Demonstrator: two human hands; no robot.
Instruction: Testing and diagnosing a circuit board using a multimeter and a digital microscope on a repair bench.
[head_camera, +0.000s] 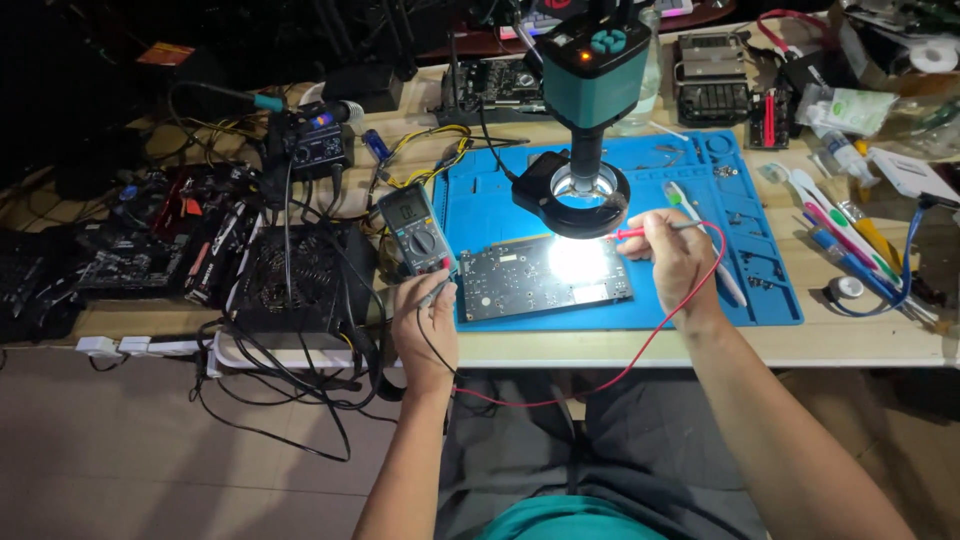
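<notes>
Left hand (425, 320): closed around a black test probe (437, 292) at the near left corner of the circuit board (545, 277), its black lead running down over the tabletop (860, 340) edge.

Right hand (678, 258): pinching a red test probe (640, 233), tip pointed left at the far right edge of the board; its red lead (690, 300) loops round the wrist and drops toward the lap.

Circuit board: dark, flat on a blue work mat (760, 290), between the two hands, brightly lit at its centre.

Microscope (592, 60): teal and black, with ring light (574, 190), standing above the far edge of the board.

Multimeter (418, 230): just left of the mat, beyond the left hand.

Far left: soldering station (315, 145), black fan unit (300, 280), loose cables.

Right of mat: pens and tools (845, 240), well apart from the board.
</notes>
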